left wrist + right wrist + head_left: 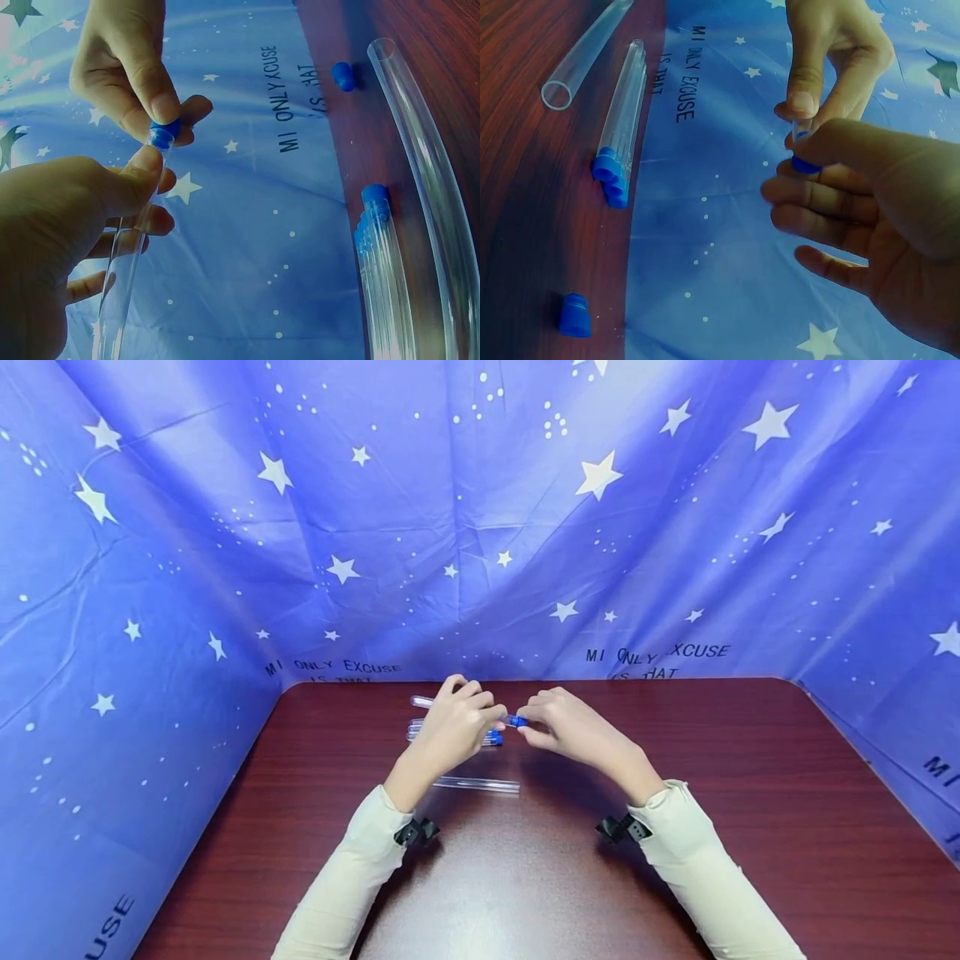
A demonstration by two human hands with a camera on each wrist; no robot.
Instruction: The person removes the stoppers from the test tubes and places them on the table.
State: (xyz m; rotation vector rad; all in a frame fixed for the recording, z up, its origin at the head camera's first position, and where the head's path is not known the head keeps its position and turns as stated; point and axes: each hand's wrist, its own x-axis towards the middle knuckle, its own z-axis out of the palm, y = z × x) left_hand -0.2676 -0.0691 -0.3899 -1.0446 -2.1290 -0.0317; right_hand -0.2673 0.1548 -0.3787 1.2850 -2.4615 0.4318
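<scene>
My left hand (pixel 461 722) grips a clear test tube (pixel 124 277) near its mouth, with the tube's body running down past the palm in the left wrist view. Between its thumb and fingers, my right hand (pixel 573 727) pinches a blue stopper (pixel 165 129) at that tube's mouth. The stopper's narrower ribbed part shows at the glass in the left wrist view. Both hands are close together above the far part of the table. In the right wrist view the right thumb hides part of the stopper.
Several tubes with blue stoppers (pixel 622 112) lie side by side on the dark red table (pixel 675 860). Nearer the person lies an unstoppered clear tube (pixel 483 786). A loose blue stopper (pixel 575 316) rests on the table. A blue starry curtain (pixel 450 510) borders the table.
</scene>
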